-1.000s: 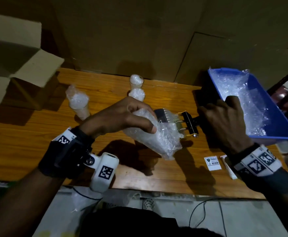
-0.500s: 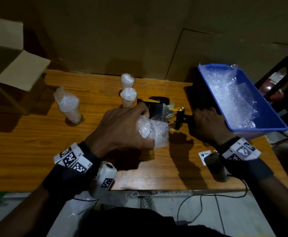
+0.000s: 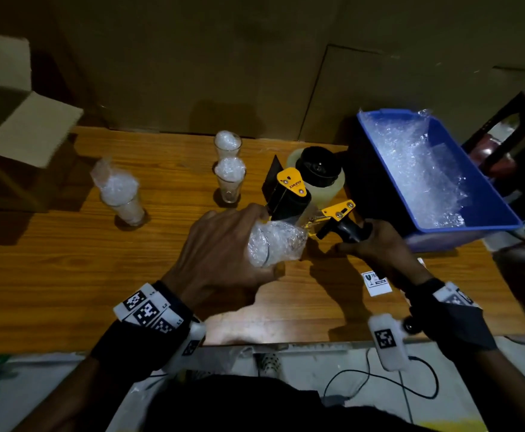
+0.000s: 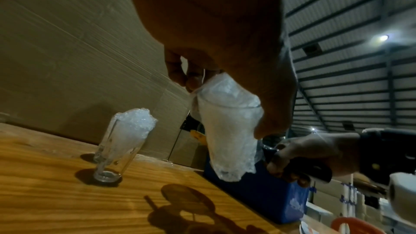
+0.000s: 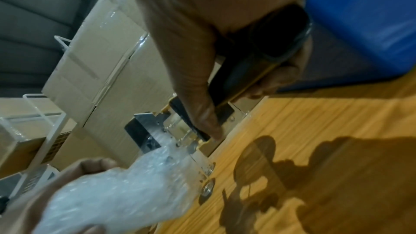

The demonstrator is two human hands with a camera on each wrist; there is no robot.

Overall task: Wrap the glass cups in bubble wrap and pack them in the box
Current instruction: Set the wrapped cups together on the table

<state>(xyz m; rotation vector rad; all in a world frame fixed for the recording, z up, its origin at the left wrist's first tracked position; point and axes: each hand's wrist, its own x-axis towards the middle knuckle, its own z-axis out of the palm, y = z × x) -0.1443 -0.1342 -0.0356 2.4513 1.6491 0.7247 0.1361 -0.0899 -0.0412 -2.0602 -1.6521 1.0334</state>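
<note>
My left hand (image 3: 223,260) grips a glass cup wrapped in bubble wrap (image 3: 275,243) (image 4: 227,134) (image 5: 117,195) from above, holding it over the wooden table (image 3: 68,275). My right hand (image 3: 376,244) grips the black handle of a yellow and black tape dispenser (image 3: 304,194) (image 5: 247,70), whose front end touches the wrapped cup. Three glass cups stuffed with bubble wrap stand on the table: one at the left (image 3: 119,194) and two in the middle (image 3: 229,182) (image 3: 227,143) (image 4: 121,147). The open cardboard box (image 3: 15,129) sits at the far left.
A blue bin (image 3: 485,213) holding bubble wrap sheets (image 3: 417,169) sits at the right edge of the table. A small white fragile sticker (image 3: 376,282) lies near my right wrist. Cardboard panels (image 3: 223,57) line the back. Cables hang below the table's front edge.
The left hand turned the wrapped cup upright and drew it in. The right hand swung the tape dispenser up so its roll now shows behind the cup.
</note>
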